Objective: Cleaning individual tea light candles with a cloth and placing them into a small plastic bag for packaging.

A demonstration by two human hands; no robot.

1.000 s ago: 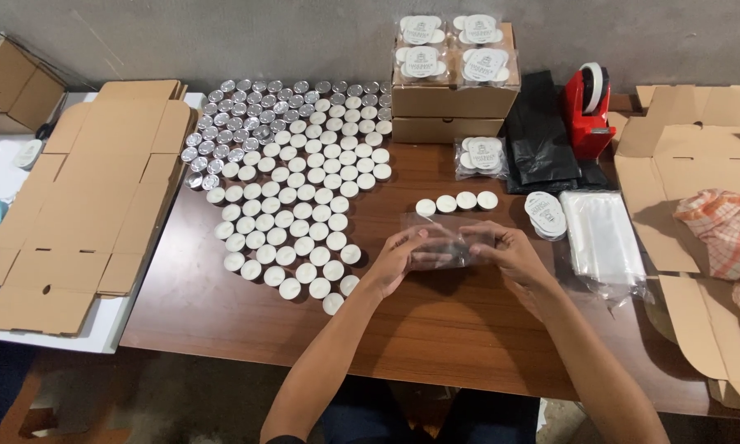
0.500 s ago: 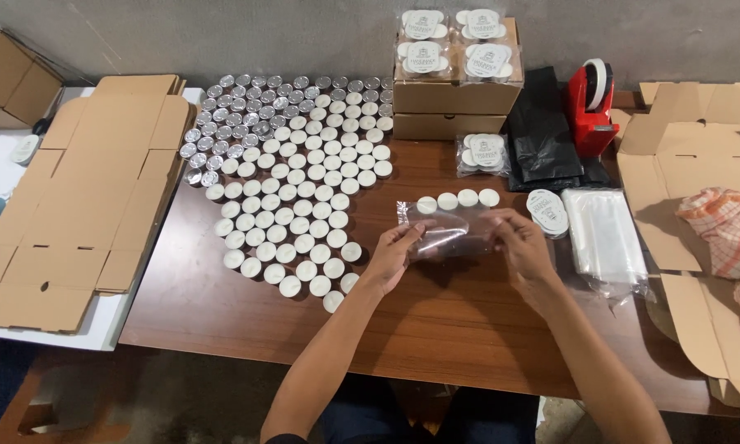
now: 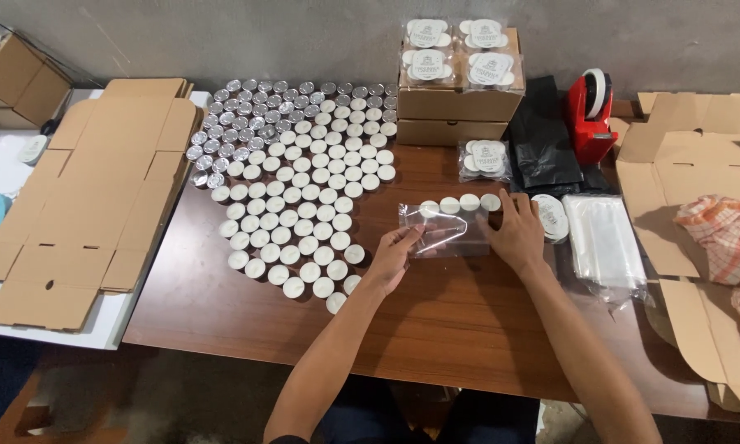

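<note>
Clear plastic bag at frame centre, pinched by left hand at its lower-left edge. Top centre: 2 stacked brown boxes w/ 4 clear candle packs on top, each w/ white round label. One more pack just below boxes. Stack of white round labels centre-right, clear bag pile beside it. Flat brown cartons at left, open ones at right edge.

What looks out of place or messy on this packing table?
Little stands out. The tealights lie in neat rows, and the left hand holds a clear bag. Only the checked cloth lies crumpled on the flat cardboard.
</note>
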